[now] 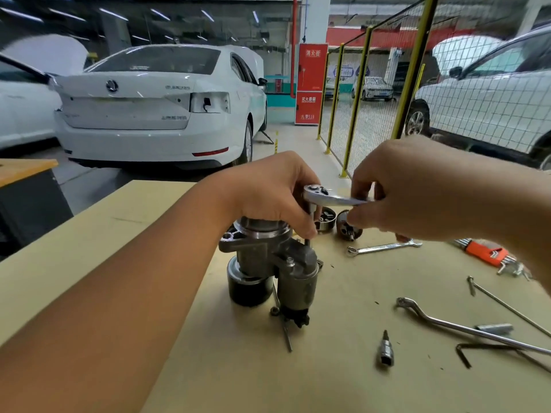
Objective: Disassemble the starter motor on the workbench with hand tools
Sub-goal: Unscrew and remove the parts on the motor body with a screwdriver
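Two hands (268, 195) (one ratchet (328, 196)), one starter motor (274, 263).

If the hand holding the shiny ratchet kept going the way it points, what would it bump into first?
Probably the left hand. The right hand grips the ratchet pointing leftward, and the left hand, steadying the starter motor, sits right at the ratchet's head. Depth is hard to judge.

Matt tan wooden counter (125, 234); dull grey cast-metal starter motor (268, 257); glossy chromed ratchet (328, 196); orange plastic hex-key holder (483, 253).
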Demonstrator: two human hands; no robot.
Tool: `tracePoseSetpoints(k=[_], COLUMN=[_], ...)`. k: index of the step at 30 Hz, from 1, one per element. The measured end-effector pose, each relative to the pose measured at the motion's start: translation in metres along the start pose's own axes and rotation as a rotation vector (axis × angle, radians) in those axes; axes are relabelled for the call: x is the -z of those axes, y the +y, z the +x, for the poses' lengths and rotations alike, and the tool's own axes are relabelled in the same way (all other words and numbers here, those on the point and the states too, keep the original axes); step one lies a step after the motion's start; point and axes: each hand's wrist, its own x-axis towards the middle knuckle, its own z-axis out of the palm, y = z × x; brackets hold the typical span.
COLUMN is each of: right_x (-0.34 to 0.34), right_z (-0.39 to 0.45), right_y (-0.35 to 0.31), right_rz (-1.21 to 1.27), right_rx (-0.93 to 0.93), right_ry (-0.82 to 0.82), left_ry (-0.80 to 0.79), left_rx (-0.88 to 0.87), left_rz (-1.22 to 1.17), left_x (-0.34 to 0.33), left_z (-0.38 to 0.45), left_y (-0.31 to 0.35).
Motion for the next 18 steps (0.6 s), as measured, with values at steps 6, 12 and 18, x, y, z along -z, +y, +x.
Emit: tracePoseSetpoints(k=[6,12,18], right_x=[0.013,-0.004,-0.004], right_z=[0.004,0.011,0.009], right_y=[-0.003,-0.004,-0.01], right_rz=[0.095,-0.179,-0.114], right_rx=[-0.007,0.024,0.007], right_ry=[-0.113,0.074,-0.001], left_ry=[-0.007,0.016,0.092], left_rx=[-0.016,-0.002,0.068], left_rz=[0.004,0.017,0.11], left_x=[0.001,-0.001,-0.005], left_z=[-0.002,-0.002,-0.007], left_y=[0.0,-0.001,0.008])
